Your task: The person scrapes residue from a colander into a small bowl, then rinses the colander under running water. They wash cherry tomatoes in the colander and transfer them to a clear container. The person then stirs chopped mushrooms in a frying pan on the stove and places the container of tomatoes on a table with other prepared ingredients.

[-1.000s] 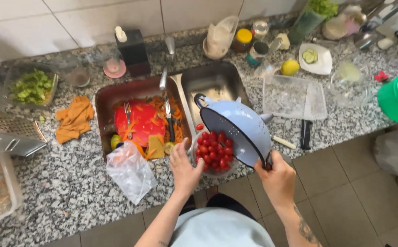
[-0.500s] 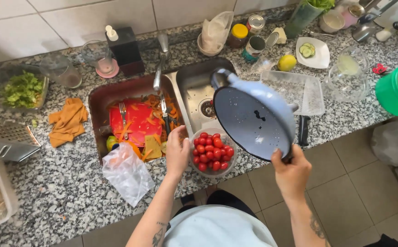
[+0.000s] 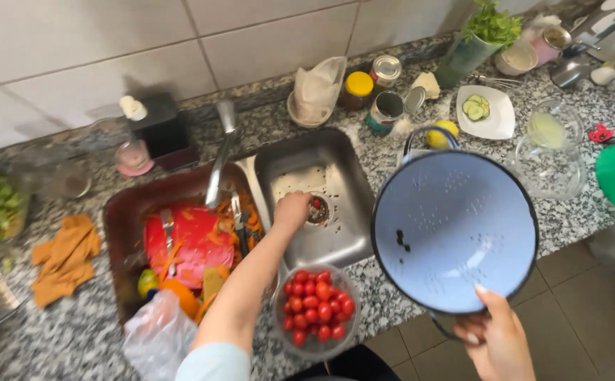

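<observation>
While the right hand (image 3: 497, 340) grips the blue colander (image 3: 454, 231), the left hand (image 3: 292, 210) reaches the sink drain (image 3: 317, 209).

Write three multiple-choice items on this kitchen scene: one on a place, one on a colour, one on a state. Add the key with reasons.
1. Where is the left hand?
A. In the right sink basin, by the drain
B. On the orange cloth
C. Inside the bowl of tomatoes

2. What colour is the colander inside?
A. Green
B. Pale blue
C. Red

3. How is the colander held?
A. Lying flat on the counter
B. Hanging on the tap
C. Tilted in the air by the right hand

Key: 1 A, the hand reaches down to the drain, beyond the bowl of tomatoes. 2 B, its pierced inner face shows pale blue with a dark rim. 3 C, the right hand grasps its lower handle and the inside faces the camera.
</observation>
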